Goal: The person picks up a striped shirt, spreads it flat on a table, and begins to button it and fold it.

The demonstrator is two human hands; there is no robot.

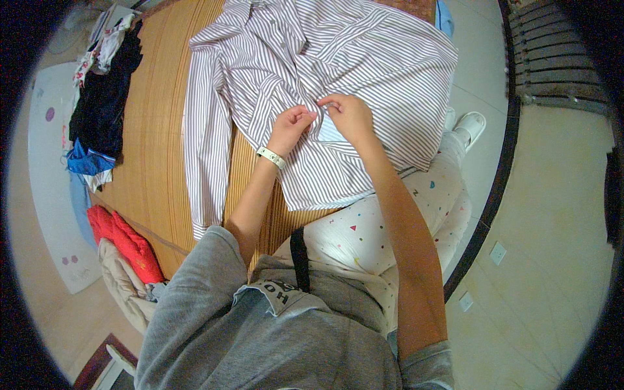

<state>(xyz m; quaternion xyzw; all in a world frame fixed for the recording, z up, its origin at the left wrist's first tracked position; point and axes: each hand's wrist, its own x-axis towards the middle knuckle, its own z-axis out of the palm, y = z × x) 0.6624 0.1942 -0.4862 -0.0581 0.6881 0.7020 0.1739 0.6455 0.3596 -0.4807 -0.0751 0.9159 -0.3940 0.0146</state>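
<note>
A striped long-sleeved shirt point(390, 92) lies spread in front of me, its collar at the far side and one sleeve point(207, 136) stretched down the left. My left hand point(291, 127), with a pale patterned band point(271, 157) on the wrist, pinches the front placket between thumb and fingers. Just to its right, my right hand point(348, 116) grips the same placket with thumb and forefinger. Below the hands the shirt front parts, and a light blue patch point(331, 130) shows in the gap. Buttons are visible higher up the placket; any button at my fingertips is hidden.
Under the shirt is a bamboo mat point(156, 97). Dark folded clothes point(100, 102) and a blue garment point(90, 158) lie along its left edge. A red garment point(124, 241) and a beige one point(119, 273) sit at the lower left. My legs in printed trousers point(351, 234) border the shirt's near side.
</note>
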